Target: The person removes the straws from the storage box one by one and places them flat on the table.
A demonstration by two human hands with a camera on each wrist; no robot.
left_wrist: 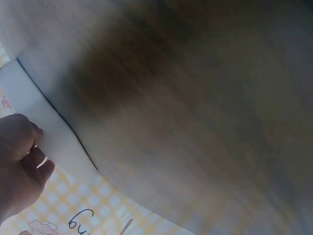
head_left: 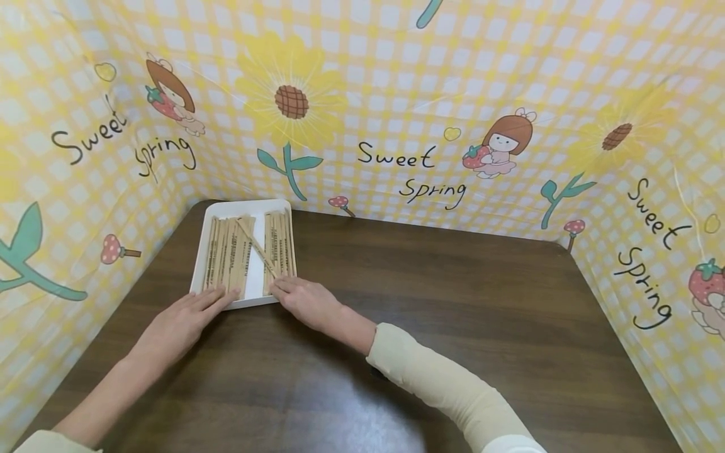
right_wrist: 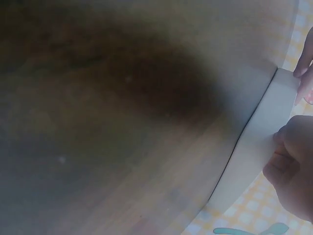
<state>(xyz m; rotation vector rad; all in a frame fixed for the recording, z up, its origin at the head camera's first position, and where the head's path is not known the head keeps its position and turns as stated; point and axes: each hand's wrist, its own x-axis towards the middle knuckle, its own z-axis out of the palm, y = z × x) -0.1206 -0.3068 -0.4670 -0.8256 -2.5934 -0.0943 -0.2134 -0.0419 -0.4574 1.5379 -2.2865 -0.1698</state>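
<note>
At ten o'clock from the middle of the table (head_left: 453,302), a white tray (head_left: 255,284) is set. At its seven o'clock edge the left hand (head_left: 182,321) is laid, fingers stretched over the rim and near ends of the left group of wrapped sticks (head_left: 226,258); nothing appears to be grasped by it. If that rim is pressed too hard, the tray could be tipped or slid. A slanted stick (head_left: 261,253) is laid from eleven towards five o'clock, its far end across the left group; if jerked, neighbours could be dragged askew. By its near end, at the tray's five o'clock corner, the right hand (head_left: 308,303) is placed, apart from the left; whether the stick is pinched cannot be told. The right group of sticks (head_left: 277,242) could be disordered by a brush of those fingers.

On the wrappers, dark print is seen, too small to be read. On the checked cloth (head_left: 391,94), "Sweet Spring" is read at ten, one and three o'clock. No brand can be made out.
</note>
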